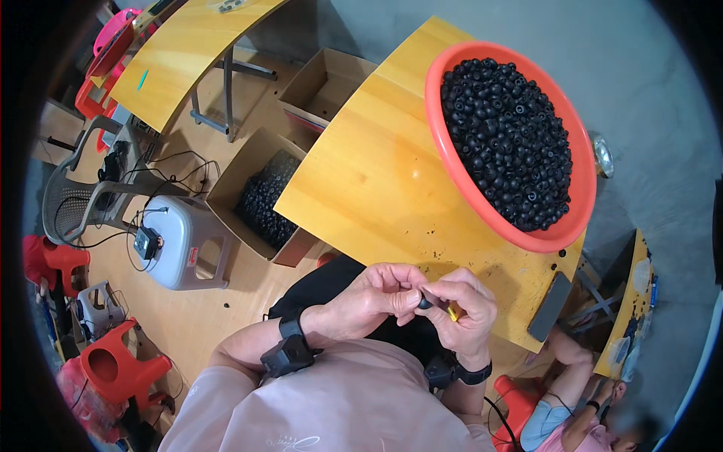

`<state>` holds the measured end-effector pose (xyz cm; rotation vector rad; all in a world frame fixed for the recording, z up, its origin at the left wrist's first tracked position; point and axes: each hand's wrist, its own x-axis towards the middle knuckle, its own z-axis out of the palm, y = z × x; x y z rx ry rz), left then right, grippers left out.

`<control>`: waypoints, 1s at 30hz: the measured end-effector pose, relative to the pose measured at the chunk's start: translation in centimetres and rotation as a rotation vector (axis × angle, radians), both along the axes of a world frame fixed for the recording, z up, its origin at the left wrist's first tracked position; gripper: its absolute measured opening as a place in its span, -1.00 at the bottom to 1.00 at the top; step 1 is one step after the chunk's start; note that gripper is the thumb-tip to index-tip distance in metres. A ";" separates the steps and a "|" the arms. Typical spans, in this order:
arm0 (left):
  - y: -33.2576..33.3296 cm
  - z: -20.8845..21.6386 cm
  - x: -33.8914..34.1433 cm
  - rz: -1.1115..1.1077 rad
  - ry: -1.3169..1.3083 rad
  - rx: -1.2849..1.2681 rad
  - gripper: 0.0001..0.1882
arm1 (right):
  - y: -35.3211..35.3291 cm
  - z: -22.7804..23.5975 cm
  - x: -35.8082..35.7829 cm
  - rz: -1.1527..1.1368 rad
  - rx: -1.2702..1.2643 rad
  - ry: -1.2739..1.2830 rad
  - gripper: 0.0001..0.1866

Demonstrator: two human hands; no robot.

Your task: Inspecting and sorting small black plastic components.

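Observation:
In front of my chest, just off the table's near edge, both hands meet around a small black round piece (424, 303). My left hand (374, 301) is closed, pinching the piece between thumb and fingers. My right hand (471, 307) is closed on a small tool with a yellow part (453, 312) showing between the fingers; its working end against the piece is too small to make out. Beyond them, a red-orange basin (536, 241) heaped with similar black pieces (504, 139) stands on the yellow table (369, 169).
Dark crumbs (433, 252) and a dark flat slab (550, 307) lie on the table. Left of it are a carton (235, 175) of black parts, another carton (320, 79) and a grey stool (177, 248) with cables. Another person (576, 418) sits at lower right.

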<state>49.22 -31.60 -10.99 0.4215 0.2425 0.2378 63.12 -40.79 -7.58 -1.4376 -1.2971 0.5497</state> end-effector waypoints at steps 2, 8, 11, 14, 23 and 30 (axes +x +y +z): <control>-0.2 0.0 -0.1 0.009 0.000 0.008 -0.79 | 0.0 0.1 -0.3 0.006 -0.011 0.001 -0.68; -0.3 -0.2 -0.5 -0.024 -0.036 -0.122 -0.81 | -0.3 -0.6 -0.7 -0.018 0.029 -0.041 -0.73; 0.4 -0.1 -0.8 -0.103 0.008 -0.094 -0.81 | -0.3 -0.6 -0.9 -0.005 0.029 -0.002 -0.74; 0.5 0.1 -0.8 -0.102 0.032 0.058 -0.80 | -0.4 -0.6 -1.0 0.037 0.012 -0.027 -0.72; -0.2 -0.6 -0.6 0.003 0.003 -0.218 -0.66 | -2.0 -0.4 -1.6 -0.104 0.045 -0.177 -0.68; -0.5 -0.3 -0.7 0.036 -0.009 -0.255 -0.68 | -1.6 0.6 -1.6 0.004 0.096 -0.313 -0.67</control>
